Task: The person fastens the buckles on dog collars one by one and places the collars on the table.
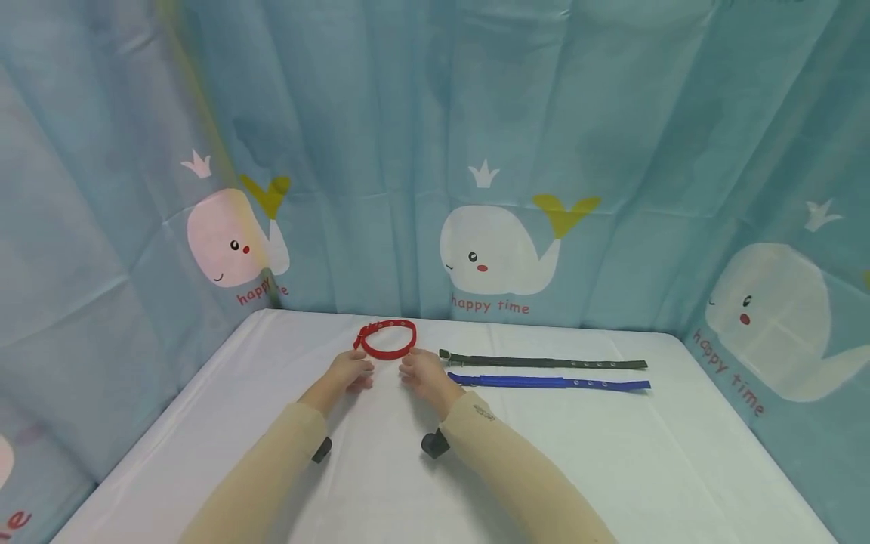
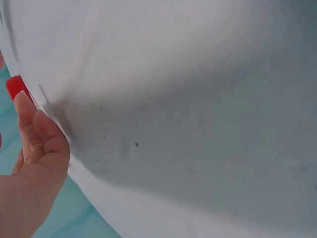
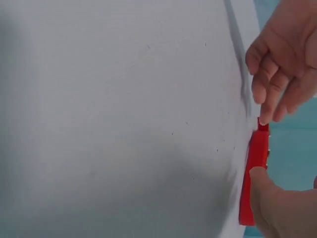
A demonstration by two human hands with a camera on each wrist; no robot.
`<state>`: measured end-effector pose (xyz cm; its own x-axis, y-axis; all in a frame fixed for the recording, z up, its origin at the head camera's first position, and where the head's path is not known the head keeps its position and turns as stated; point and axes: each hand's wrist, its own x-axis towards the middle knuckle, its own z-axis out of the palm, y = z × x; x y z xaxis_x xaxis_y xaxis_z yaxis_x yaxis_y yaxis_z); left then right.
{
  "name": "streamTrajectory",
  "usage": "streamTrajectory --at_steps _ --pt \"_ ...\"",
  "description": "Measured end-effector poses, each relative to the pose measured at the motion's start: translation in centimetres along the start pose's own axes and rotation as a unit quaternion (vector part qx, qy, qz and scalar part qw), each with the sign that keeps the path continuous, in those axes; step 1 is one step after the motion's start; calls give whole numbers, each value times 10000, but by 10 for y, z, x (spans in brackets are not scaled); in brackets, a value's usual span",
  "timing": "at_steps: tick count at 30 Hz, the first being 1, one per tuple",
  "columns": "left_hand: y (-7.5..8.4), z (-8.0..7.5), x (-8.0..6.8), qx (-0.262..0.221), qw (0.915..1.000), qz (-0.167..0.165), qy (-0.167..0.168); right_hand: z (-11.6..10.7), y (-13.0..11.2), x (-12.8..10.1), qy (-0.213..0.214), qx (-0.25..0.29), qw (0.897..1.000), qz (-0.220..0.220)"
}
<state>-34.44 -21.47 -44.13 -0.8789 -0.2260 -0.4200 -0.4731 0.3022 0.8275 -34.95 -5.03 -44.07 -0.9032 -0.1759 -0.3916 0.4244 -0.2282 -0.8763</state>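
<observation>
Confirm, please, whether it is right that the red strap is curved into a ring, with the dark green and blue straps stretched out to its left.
Only the side is wrong: the dark green strap and blue strap lie to the right of the red strap, as the head view shows.

Open channel on the worktop (image 1: 584, 453) between left hand (image 1: 350, 372) and right hand (image 1: 428, 378), narrow, running up to the red collar (image 1: 387, 355), which blocks it at the far end. Past the collar: only a thin strip, then curtain (image 1: 381, 166) as back wall. Right hand sits between collar and strap ends, so little passage there. Dark green strap (image 1: 510, 362) and blue strap (image 1: 523, 382) bar the right side lengthwise, slim gap between; both low, passable from above. Widest room: right foreground, near side of blue strap. Left of left hand also free.
</observation>
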Motion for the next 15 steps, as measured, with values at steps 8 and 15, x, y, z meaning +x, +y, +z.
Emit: streamTrajectory --at_steps 8,15 --pt "-4 2 -19 99 9977 542 -395 -15 -11 -20 -98 76 9999 -90" --pt "-6 2 -41 151 9951 828 -524 -34 -19 -32 -184 -224 9994 -190"
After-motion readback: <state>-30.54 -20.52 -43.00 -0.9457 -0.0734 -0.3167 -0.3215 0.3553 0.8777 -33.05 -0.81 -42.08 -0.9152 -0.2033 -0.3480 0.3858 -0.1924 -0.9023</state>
